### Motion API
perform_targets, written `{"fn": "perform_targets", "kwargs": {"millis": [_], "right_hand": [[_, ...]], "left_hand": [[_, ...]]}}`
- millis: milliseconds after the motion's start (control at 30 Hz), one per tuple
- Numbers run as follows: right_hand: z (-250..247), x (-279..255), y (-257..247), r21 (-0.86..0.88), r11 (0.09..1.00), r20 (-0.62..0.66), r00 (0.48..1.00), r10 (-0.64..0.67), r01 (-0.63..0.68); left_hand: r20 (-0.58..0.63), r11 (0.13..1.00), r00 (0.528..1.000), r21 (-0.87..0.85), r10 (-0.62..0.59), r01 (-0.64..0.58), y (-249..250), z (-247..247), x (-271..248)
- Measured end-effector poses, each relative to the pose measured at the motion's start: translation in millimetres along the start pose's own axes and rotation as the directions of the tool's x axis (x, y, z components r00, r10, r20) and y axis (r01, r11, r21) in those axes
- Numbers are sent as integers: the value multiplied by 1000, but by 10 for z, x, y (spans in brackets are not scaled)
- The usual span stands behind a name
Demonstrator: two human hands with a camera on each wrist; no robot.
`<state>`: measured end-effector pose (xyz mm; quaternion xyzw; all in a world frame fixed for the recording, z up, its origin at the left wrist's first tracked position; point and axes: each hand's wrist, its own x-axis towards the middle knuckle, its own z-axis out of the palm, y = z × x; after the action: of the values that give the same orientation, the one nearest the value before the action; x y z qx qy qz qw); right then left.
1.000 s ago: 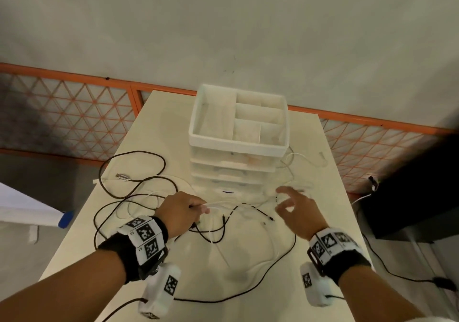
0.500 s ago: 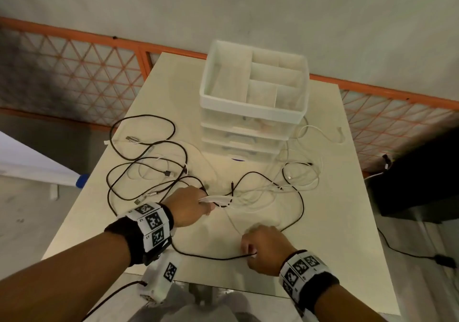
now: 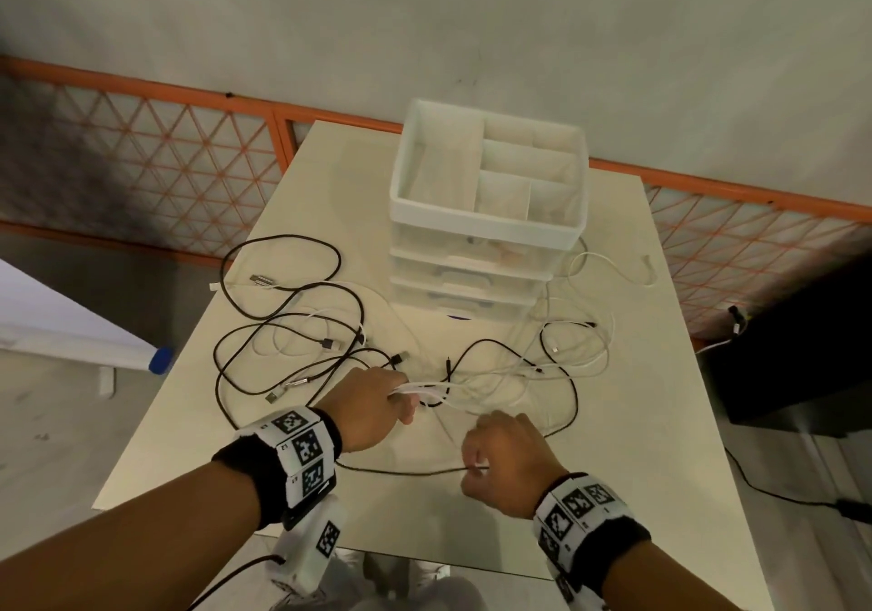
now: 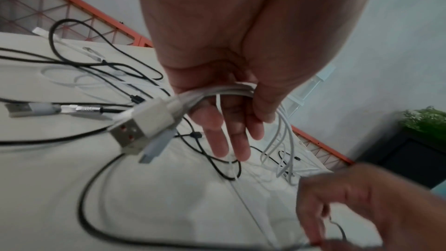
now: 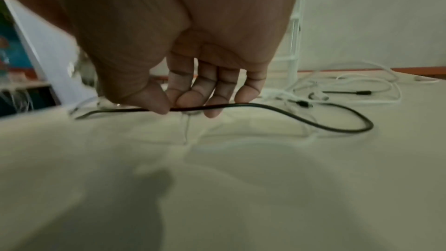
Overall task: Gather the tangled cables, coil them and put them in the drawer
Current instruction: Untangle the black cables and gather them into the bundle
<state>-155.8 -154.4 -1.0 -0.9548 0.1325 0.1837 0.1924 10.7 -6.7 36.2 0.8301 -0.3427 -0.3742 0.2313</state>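
Observation:
Black and white cables lie tangled over the cream table point(image 3: 660, 445) in front of a white drawer unit point(image 3: 476, 280) whose drawers are closed. My left hand point(image 3: 377, 403) grips a bundle of white cable loops point(image 4: 217, 91), and a white USB plug point(image 4: 142, 127) sticks out of the bundle. My right hand point(image 3: 505, 464) pinches a black cable point(image 5: 265, 105) between thumb and fingers, just above the table near the front edge. The same black cable point(image 3: 401, 471) runs left from that hand under my left wrist. Loose black cable loops point(image 3: 283, 327) lie at the left.
An open white divider tray point(image 3: 490, 228) sits on top of the drawer unit. More white cable point(image 3: 608, 266) trails to the right of the unit. An orange lattice fence point(image 3: 141, 176) runs behind the table. A black cabinet point(image 3: 802, 356) stands at the right.
My right hand came back from the white cables by the drawers to the front edge and took hold of the black cable, now lifted slightly. The left hand kept its bundle.

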Motion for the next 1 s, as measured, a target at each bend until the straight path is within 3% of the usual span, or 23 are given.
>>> {"fn": "perform_targets", "kwargs": {"millis": [100,167,233,300,400,433,500,633,700,733,800,867,933,1000], "right_hand": [[-364,14,-125,265,961,-182,983,-30,79],[-618,32,-190,360,924,-330,944,0,126],[-882,53,-200,397,899,-495,868,43,182],[-1158,59,-142,483,851,-623,765,167,208],[-1493,40,55,616,751,-700,602,384,238],[-1553,33,137,631,739,-705,571,420,237],[-1605,24,272,612,774,-696,578,426,166],[-1437,44,578,441,885,-526,757,387,-146],[-1290,49,760,341,888,-434,786,440,-309],[-1250,43,832,343,860,-406,766,498,-377],[-1275,33,953,382,777,-384,679,626,-500],[-1412,35,1038,454,703,-378,595,709,-548],[-1647,43,1021,628,663,-418,543,728,-406],[-1885,80,938,800,583,-448,507,737,-140]], "left_hand": [[10,997,998,-28,70,-69,95,-69,7],[-1,990,993,-77,117,-116,182,-154,12],[-21,979,991,-155,134,-135,260,-264,19],[-35,953,993,-278,116,-122,285,-374,26],[-100,881,993,-461,67,-106,241,-539,43],[-125,869,991,-483,53,-107,230,-583,50],[-175,841,984,-530,19,-110,248,-667,50],[-220,625,975,-765,-26,-156,405,-904,10],[-206,539,978,-826,-16,-165,467,-1024,-14],[-200,527,980,-833,-10,-165,481,-1070,-22],[-194,547,981,-822,-2,-161,501,-1120,-46],[-197,580,980,-797,12,-167,513,-1128,-58],[-207,625,978,-759,31,-181,520,-1113,-64],[-207,703,977,-687,49,-181,521,-1081,-49]]}}
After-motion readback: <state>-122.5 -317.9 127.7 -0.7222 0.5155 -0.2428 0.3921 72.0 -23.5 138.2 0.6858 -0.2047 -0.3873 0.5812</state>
